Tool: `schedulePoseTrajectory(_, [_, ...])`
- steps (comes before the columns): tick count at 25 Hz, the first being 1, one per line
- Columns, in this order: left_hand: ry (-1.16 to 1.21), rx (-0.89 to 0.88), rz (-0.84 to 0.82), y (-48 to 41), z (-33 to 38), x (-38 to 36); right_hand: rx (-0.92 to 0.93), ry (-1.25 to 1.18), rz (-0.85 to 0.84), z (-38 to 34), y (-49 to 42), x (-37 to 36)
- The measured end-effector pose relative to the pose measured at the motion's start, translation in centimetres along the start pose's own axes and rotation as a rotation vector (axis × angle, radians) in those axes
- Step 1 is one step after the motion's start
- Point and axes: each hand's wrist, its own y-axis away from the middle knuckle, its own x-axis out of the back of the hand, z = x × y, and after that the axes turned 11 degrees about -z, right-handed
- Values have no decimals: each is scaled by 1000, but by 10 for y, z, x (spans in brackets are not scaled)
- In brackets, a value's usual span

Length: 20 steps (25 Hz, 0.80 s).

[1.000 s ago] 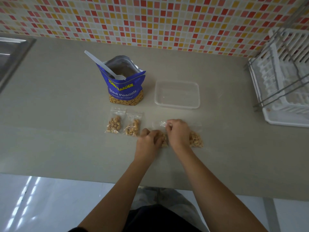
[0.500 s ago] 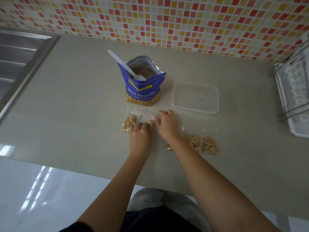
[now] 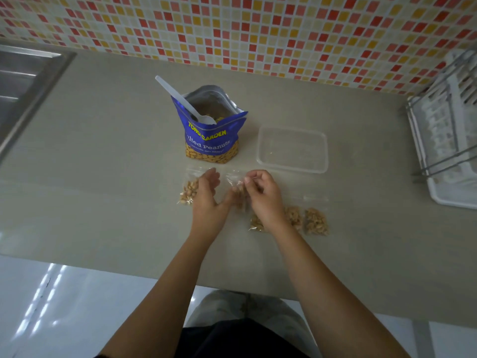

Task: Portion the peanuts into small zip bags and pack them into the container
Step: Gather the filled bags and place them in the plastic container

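Right hand [image 3: 260,195] pinches a small zip bag [image 3: 238,188] upright over the beige table [image 3: 103,177], left hand [image 3: 206,200] open beside it.

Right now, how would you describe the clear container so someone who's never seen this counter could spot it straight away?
Find the tall blue peanut bag standing mid-counter with a white spoon poking out. Directly to its right, toward the white dish rack, lies the clear container. It is a shallow, see-through rectangular tub, open-topped and empty, unlike the small zip bags of peanuts nearer the person.
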Motion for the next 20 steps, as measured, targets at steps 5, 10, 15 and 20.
schedulePoseTrajectory(5, [175, 22, -86, -5, 22, 4, 34, -191, 112, -8, 15, 9])
schedulePoseTrajectory(10, [265, 40, -175, -1, 44, -11, -4, -265, 239, -8, 27, 23])
schedulePoseTrajectory(15, [86, -22, -262, -4, 52, -22, 25, -248, 247, -9, 41, 35])
schedulePoseTrajectory(20, [-341, -194, -282, -5, 57, -25, 100, 122, 309, -16, 49, 41])
